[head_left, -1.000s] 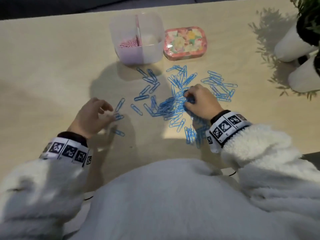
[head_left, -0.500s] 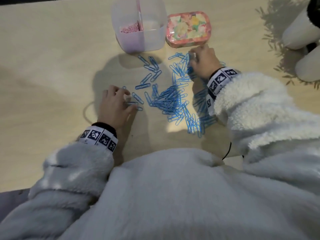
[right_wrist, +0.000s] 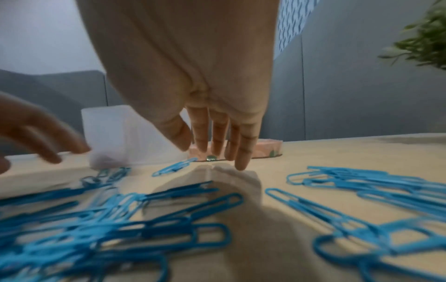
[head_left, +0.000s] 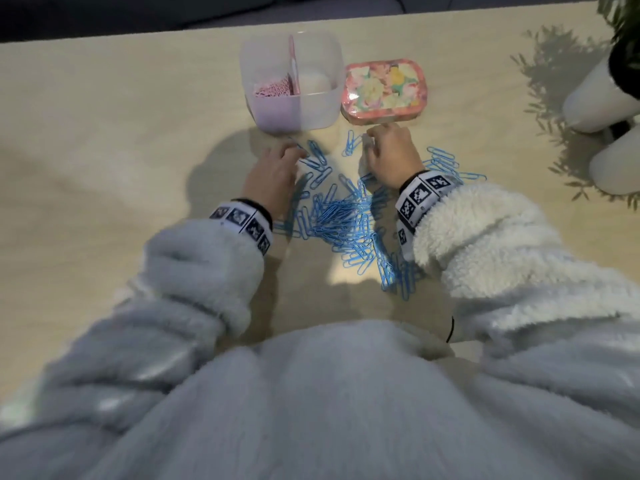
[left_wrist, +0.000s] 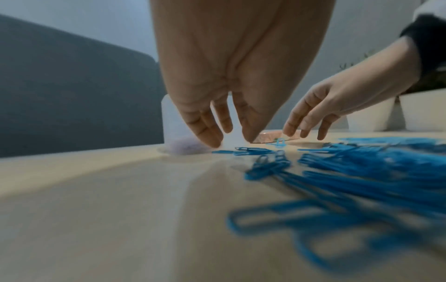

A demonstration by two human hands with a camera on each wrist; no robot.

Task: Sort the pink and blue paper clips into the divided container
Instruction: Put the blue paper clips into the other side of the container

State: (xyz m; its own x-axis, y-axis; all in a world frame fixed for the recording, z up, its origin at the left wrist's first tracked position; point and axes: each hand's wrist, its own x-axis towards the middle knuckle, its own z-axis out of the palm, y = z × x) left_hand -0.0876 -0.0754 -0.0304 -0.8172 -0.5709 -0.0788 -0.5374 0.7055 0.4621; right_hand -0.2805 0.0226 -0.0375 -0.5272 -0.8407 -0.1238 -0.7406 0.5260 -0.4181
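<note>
A translucent divided container (head_left: 313,109) stands at the far middle of the table; pink paper clips (head_left: 273,89) lie in its left compartment, and the right one looks empty. Blue paper clips (head_left: 341,216) are heaped and scattered in front of it. My left hand (head_left: 294,153) is open just in front of the container, fingers pointing down, fingertips (left_wrist: 213,143) at the table beside a few blue clips (left_wrist: 243,151). My right hand (head_left: 372,142) is open too, fingers straight down (right_wrist: 241,164) onto the table next to a single blue clip (right_wrist: 175,167). Neither hand holds a clip.
A floral pink tin (head_left: 384,88) sits right of the container, just beyond my right fingertips. Two white plant pots (head_left: 595,102) stand at the far right edge. More blue clips (head_left: 446,164) spread right of my right wrist.
My left hand moved from the left side of the pile up to the container's front. My right hand went from the heap's middle to the far edge by the tin.
</note>
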